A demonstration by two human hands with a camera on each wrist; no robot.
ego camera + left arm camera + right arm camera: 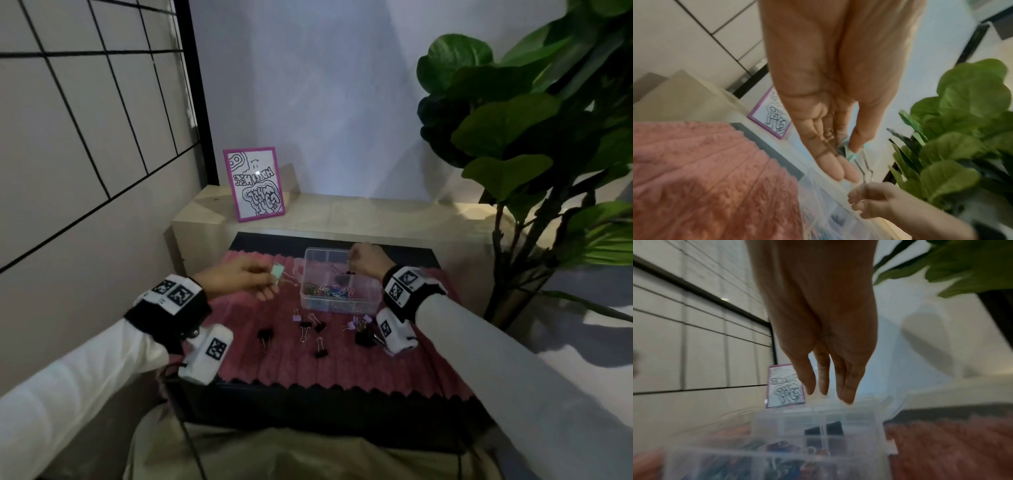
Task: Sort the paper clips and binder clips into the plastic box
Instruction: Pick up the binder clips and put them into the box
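A clear plastic box [342,304] with compartments stands on a pink ribbed mat [274,363]. Coloured paper clips [320,291] fill its front left compartment, and a black binder clip [340,279] lies further back [833,428]. My left hand [265,279] hovers left of the box and pinches a mint green binder clip [277,273] between thumb and fingers [854,155]. My right hand [358,257] hangs over the box's far right corner; in the right wrist view its fingers [824,386] point down and hold nothing. Several black and purple binder clips [320,325] lie loose in front of the box.
A pink-framed drawing [254,184] leans on a beige ledge [376,212] behind the mat. A large leafy plant [531,137] stands at the right. A wall with a black grid [85,120] runs along the left. A black table edge [308,404] borders the mat's front.
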